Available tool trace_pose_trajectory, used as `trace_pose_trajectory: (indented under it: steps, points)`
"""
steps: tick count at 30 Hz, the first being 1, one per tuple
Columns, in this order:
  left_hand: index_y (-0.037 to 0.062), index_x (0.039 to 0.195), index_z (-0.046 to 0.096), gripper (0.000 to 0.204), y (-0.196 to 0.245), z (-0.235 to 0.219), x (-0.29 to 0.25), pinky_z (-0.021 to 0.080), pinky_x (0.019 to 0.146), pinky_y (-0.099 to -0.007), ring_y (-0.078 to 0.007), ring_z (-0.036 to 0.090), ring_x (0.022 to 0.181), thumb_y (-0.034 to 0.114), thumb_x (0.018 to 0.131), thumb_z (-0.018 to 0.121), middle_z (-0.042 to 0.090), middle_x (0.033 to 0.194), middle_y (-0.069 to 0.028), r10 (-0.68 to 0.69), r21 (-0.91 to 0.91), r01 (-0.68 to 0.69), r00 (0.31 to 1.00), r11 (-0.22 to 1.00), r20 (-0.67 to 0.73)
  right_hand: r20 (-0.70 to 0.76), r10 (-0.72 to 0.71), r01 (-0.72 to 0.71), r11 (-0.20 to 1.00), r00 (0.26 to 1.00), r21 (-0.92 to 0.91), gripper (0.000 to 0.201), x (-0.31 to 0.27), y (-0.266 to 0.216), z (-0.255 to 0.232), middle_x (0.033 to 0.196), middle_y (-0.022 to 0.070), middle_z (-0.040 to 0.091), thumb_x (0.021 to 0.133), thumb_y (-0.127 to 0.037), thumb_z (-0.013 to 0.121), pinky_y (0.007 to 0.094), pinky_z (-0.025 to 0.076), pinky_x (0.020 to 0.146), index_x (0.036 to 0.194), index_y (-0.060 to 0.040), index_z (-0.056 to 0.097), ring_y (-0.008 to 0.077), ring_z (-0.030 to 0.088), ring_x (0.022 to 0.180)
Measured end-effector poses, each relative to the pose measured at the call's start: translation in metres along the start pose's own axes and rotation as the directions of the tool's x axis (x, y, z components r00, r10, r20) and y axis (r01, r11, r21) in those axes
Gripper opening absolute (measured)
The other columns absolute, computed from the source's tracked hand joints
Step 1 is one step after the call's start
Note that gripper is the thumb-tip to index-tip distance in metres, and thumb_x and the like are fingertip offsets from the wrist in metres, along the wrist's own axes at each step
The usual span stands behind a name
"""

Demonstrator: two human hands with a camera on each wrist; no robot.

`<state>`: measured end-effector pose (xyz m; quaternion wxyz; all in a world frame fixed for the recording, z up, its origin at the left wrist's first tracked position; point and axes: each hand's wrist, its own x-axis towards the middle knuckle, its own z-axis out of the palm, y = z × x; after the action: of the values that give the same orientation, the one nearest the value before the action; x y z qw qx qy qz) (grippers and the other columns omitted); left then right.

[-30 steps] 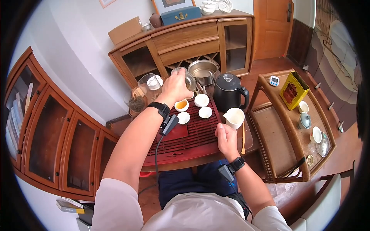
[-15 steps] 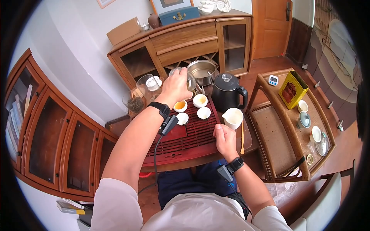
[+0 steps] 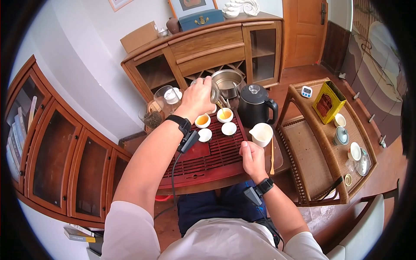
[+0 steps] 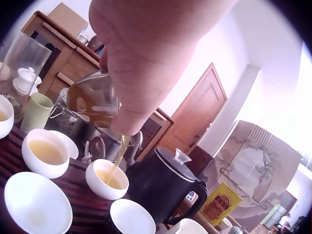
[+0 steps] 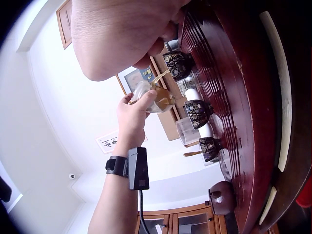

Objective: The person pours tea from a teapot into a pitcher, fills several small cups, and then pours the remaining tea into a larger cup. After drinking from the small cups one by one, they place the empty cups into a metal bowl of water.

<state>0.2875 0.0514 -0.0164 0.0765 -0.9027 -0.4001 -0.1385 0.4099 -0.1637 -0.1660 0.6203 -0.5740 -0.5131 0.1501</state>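
My left hand (image 3: pixel 198 99) grips a rounded glass pitcher (image 4: pixel 92 100) of amber tea, tilted over the cups. From it a thin stream of tea (image 4: pixel 121 151) runs into a small white-lined cup (image 3: pixel 225 115) at the back right of the group. Beside that cup, another cup (image 3: pixel 202 121) holds amber tea. Two nearer cups, one left (image 3: pixel 205 135) and one right (image 3: pixel 229 128), show pale insides. My right hand (image 3: pixel 253 157) is curled with its thumb on top, holding nothing, at the tray's right edge, just in front of a white spouted pitcher (image 3: pixel 262 135).
The slatted red tea tray (image 3: pixel 195 167) carries the cups. A black kettle (image 3: pixel 255 106) and a steel pot (image 3: pixel 225 80) stand behind it. A wooden tea scoop (image 3: pixel 272 160) lies right of the tray. A rattan cart (image 3: pixel 299 147) with teaware and a yellow box (image 3: pixel 328 104) is further right.
Tea now streams into the back right cup, and the amber in it has grown deeper. My left hand keeps the pitcher tilted in nearly the same place; the right hand hardly moves.
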Motion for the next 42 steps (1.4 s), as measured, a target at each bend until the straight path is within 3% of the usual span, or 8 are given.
trace_pose_trajectory:
  steps: [4, 20, 25, 26, 29, 33, 39, 42]
  points:
    - [0.0013, 0.147, 0.046, 0.095, 0.0, -0.001, 0.0, 0.059, 0.097, -0.0475, -0.0432, 0.068, 0.114, 0.025, 0.066, 0.092, 0.063, 0.127, -0.0253, 0.014, 0.0, -0.014, 1.0, 1.0, -0.016, 0.003, -0.002, 0.002, 1.0, 1.0, -0.016, 0.048, -0.001, 0.004, 0.001, 0.067, 0.0124, 0.06, 0.111, -0.028, 0.05, 0.0383, 0.047, 0.063, 0.074, 0.0002, 0.063, 0.0253, 0.06, 0.063]
    - [-0.0019, 0.149, 0.047, 0.1, 0.002, 0.009, 0.0, 0.058, 0.1, -0.0469, -0.0427, 0.068, 0.115, 0.027, 0.064, 0.091, 0.064, 0.128, -0.0264, -0.032, -0.028, 0.033, 0.999, 0.999, 0.027, 0.004, -0.007, 0.007, 1.0, 1.0, -0.015, 0.048, 0.0, 0.0, 0.0, 0.068, 0.014, 0.06, 0.111, -0.027, 0.049, 0.0406, 0.048, 0.064, 0.074, 0.0011, 0.062, 0.029, 0.061, 0.064]
    - [-0.0085, 0.145, 0.051, 0.103, -0.009, 0.018, 0.007, 0.055, 0.104, -0.0448, -0.0415, 0.068, 0.119, 0.034, 0.062, 0.093, 0.067, 0.13, -0.0304, -0.257, -0.351, 0.22, 0.964, 0.91, -0.063, 0.001, 0.011, -0.011, 1.0, 1.0, 0.007, 0.043, -0.001, 0.002, 0.001, 0.07, 0.017, 0.062, 0.109, -0.023, 0.054, 0.0448, 0.048, 0.064, 0.075, 0.0011, 0.062, 0.0365, 0.062, 0.066]
    - [-0.0112, 0.146, 0.049, 0.104, -0.004, 0.001, 0.007, 0.055, 0.104, -0.0432, -0.0373, 0.068, 0.122, 0.035, 0.065, 0.094, 0.067, 0.134, -0.0306, -0.319, -0.393, 0.317, 0.946, 0.863, 0.062, 0.001, 0.011, -0.011, 1.0, 1.0, 0.006, 0.043, 0.0, 0.001, 0.0, 0.07, 0.017, 0.062, 0.109, -0.023, 0.054, 0.0448, 0.048, 0.064, 0.075, 0.0011, 0.062, 0.0365, 0.062, 0.066]
    - [-0.011, 0.148, 0.048, 0.103, -0.025, 0.004, 0.004, 0.053, 0.106, -0.0417, -0.0344, 0.067, 0.127, 0.033, 0.068, 0.095, 0.066, 0.137, -0.0296, -0.353, -0.576, 0.297, 0.936, 0.761, 0.016, -0.009, 0.01, -0.01, 1.0, 1.0, 0.009, 0.042, 0.0, 0.001, 0.001, 0.07, 0.0169, 0.062, 0.109, -0.023, 0.054, 0.0448, 0.048, 0.063, 0.075, 0.0011, 0.062, 0.0363, 0.062, 0.066]
    - [-0.0099, 0.148, 0.049, 0.102, -0.054, -0.016, -0.013, 0.051, 0.108, -0.0379, -0.0303, 0.065, 0.128, 0.032, 0.068, 0.097, 0.067, 0.135, -0.026, -0.36, -0.674, 0.329, 0.928, 0.662, 0.099, -0.003, -0.002, 0.002, 1.0, 1.0, -0.015, 0.048, 0.0, 0.004, 0.001, 0.069, 0.0132, 0.061, 0.111, -0.027, 0.05, 0.039, 0.048, 0.064, 0.074, 0.0012, 0.063, 0.0264, 0.061, 0.064]
    - [-0.0074, 0.144, 0.053, 0.103, -0.087, -0.057, -0.065, 0.054, 0.106, -0.0402, -0.0341, 0.067, 0.126, 0.04, 0.063, 0.094, 0.068, 0.135, -0.0266, -0.325, -0.47, 0.319, 0.943, 0.823, 0.071, -0.003, 0.011, -0.011, 1.0, 1.0, 0.005, 0.049, -0.001, 0.004, 0.001, 0.068, 0.012, 0.06, 0.111, -0.028, 0.05, 0.0383, 0.047, 0.064, 0.074, 0.0012, 0.062, 0.0244, 0.06, 0.064]
    - [-0.0068, 0.143, 0.054, 0.1, -0.096, -0.066, -0.094, 0.054, 0.105, -0.0425, -0.0369, 0.068, 0.123, 0.037, 0.061, 0.093, 0.071, 0.128, -0.0276, -0.3, -0.374, 0.311, 0.95, 0.873, 0.089, -0.009, 0.009, -0.009, 1.0, 1.0, -0.005, 0.043, -0.001, 0.005, 0.002, 0.069, 0.0164, 0.061, 0.11, -0.023, 0.054, 0.0422, 0.048, 0.064, 0.077, 0.0024, 0.063, 0.0327, 0.062, 0.064]
